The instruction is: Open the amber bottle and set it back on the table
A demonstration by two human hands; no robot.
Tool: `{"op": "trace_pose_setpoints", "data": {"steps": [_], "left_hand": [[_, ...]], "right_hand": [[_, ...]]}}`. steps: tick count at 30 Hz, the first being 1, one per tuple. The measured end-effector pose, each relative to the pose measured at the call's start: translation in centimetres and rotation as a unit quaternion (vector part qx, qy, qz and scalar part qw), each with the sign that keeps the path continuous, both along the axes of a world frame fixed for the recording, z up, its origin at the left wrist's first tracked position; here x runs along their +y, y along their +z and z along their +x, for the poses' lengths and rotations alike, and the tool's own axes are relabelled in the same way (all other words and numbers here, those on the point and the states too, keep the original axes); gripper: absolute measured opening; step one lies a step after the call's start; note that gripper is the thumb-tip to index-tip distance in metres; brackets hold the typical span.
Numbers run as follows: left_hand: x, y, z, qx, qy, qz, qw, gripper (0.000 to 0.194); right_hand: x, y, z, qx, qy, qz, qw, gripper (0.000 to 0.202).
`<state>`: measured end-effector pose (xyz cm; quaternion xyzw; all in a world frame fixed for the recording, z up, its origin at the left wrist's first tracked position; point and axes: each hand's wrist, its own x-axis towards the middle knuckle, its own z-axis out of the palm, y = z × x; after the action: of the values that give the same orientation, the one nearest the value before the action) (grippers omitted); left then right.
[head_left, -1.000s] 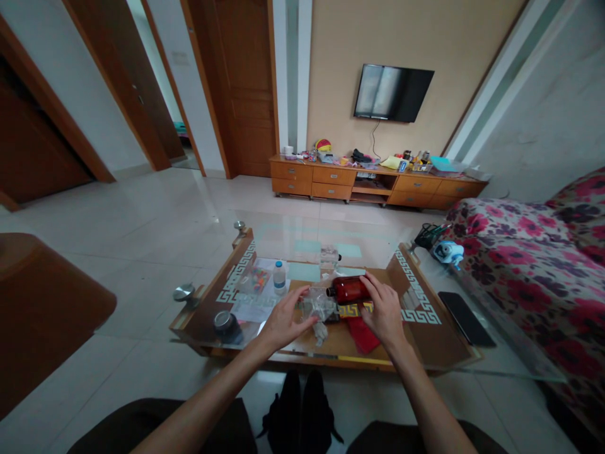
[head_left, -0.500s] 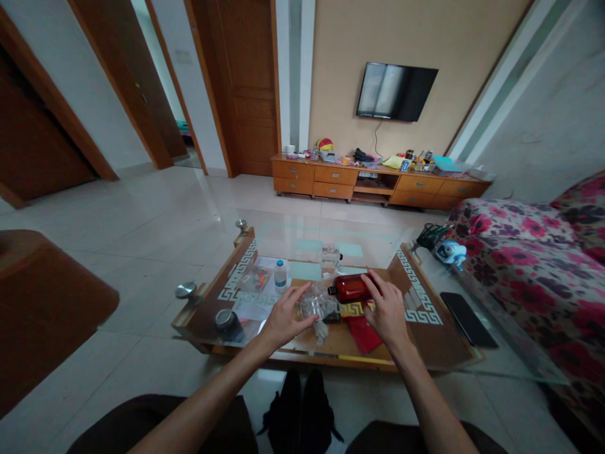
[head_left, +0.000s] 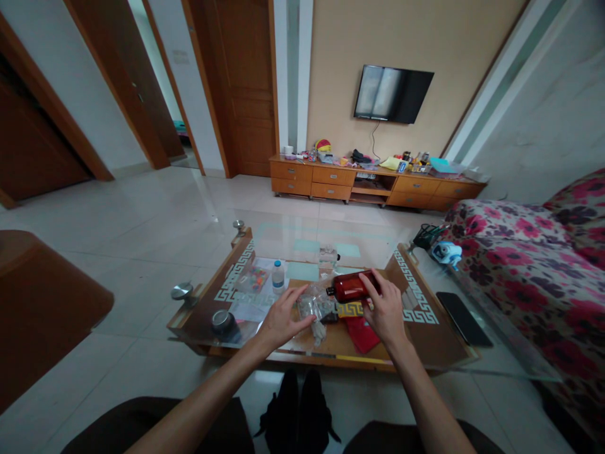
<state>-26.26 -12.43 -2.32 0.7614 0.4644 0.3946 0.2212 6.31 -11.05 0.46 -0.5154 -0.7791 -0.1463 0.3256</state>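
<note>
My right hand [head_left: 385, 309] is wrapped round an amber-brown bottle [head_left: 350, 286] over the glass table. The bottle lies almost level, its dark neck pointing left. My left hand [head_left: 285, 316] grips a clear, see-through container [head_left: 309, 305] between thumb and fingers. The bottle's neck is close to this container; I cannot tell whether they touch. Left of my hands stand a small water bottle [head_left: 278, 277] with a blue cap and a dark jar [head_left: 225, 325]. Beyond them lies a clear bottle [head_left: 328, 256] with a black cap. A red packet [head_left: 362, 334] shows below my right hand.
The glass coffee table [head_left: 269, 234] has a wooden lower shelf. A black phone [head_left: 464, 319] and a blue-white toy [head_left: 447, 253] are on its right. A flowered sofa [head_left: 510, 252] borders the right side; a brown seat [head_left: 47, 315] is left. A low cabinet [head_left: 331, 183] stands ahead.
The whole view has shifted slightly left. Both hands keep their grips, and the brown bottle stays almost level beside the clear container.
</note>
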Motion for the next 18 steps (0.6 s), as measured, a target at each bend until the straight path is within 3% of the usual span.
{"op": "trace_pose_setpoints", "data": {"steps": [18], "left_hand": [[0.1,-0.28,-0.15,0.0,-0.005,0.009,1.0,0.074]], "right_hand": [[0.09,0.57,-0.1,-0.019,-0.004,0.011,1.0,0.089]]}}
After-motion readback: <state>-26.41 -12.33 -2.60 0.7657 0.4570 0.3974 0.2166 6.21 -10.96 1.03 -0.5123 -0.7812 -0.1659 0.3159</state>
